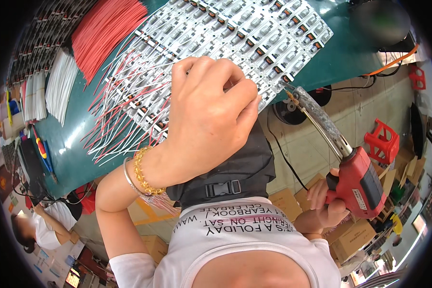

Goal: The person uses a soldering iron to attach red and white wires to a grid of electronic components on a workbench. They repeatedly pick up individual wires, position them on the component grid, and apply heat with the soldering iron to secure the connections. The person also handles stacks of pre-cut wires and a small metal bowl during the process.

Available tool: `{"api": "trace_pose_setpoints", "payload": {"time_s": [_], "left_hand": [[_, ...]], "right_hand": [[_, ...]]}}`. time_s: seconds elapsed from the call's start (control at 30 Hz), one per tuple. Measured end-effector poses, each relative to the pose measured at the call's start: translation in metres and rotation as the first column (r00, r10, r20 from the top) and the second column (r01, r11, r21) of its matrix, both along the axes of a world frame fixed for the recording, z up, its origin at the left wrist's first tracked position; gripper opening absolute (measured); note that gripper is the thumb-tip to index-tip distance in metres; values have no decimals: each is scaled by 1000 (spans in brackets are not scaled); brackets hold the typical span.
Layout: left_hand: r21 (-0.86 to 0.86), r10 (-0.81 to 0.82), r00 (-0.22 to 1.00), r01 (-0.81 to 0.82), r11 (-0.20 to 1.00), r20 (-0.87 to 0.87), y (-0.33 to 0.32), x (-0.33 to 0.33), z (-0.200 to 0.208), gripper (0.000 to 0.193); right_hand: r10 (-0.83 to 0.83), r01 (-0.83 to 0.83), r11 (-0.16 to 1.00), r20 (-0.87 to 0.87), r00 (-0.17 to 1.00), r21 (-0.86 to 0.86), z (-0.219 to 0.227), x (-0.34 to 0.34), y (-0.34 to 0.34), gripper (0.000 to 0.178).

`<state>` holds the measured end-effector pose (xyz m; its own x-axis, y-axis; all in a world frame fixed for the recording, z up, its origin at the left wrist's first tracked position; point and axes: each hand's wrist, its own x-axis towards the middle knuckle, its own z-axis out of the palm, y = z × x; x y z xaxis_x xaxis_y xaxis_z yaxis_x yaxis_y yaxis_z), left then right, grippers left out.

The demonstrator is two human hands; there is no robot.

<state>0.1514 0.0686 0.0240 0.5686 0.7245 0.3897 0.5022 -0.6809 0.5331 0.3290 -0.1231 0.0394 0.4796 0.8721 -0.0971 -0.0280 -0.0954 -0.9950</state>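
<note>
My left hand (pixel 211 113), with bracelets at its wrist, is bent over a panel of many small white circuit boards (pixel 254 29). Its fingers are curled together; whatever they pinch is hidden beneath the hand. Thin red and white wires (pixel 122 103) fan out from the panel's left part, just beyond that hand. In my right hand (pixel 326 204) is the grip of a red and black soldering gun (pixel 362 185). The gun points up and left, and its thin tip is at the panel's right edge; I cannot tell if it touches.
On the green table (pixel 89 139) lie a red wire bundle (pixel 105 38), a white wire bundle (pixel 61 89) and a red-and-yellow-handled tool (pixel 42 149). A black cable (pixel 285 161) hangs below the edge. A red stool (pixel 383 139) and cardboard boxes (pixel 353 237) stand right; another person (pixel 50 223) sits left.
</note>
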Motion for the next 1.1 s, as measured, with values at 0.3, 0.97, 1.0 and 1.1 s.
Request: {"api": "trace_pose_setpoints", "payload": {"time_s": [0.3, 0.97, 1.0, 1.1], "left_hand": [[62, -17, 996, 22, 998, -87, -1, -4, 9, 13], [-638, 265, 938, -64, 767, 224, 226, 145, -12, 27], [-712, 268, 906, 51, 700, 328, 217, 145, -6, 26], [-657, 247, 921, 13, 754, 302, 194, 130, 10, 24]], "right_hand": [[46, -30, 990, -113, 992, 138, -19, 9, 2, 71], [500, 127, 811, -790, 354, 570, -16, 47, 19, 67], [525, 123, 806, -796, 300, 578, -16, 49, 19, 67], [577, 118, 797, -805, 142, 592, -16, 52, 20, 67]]}}
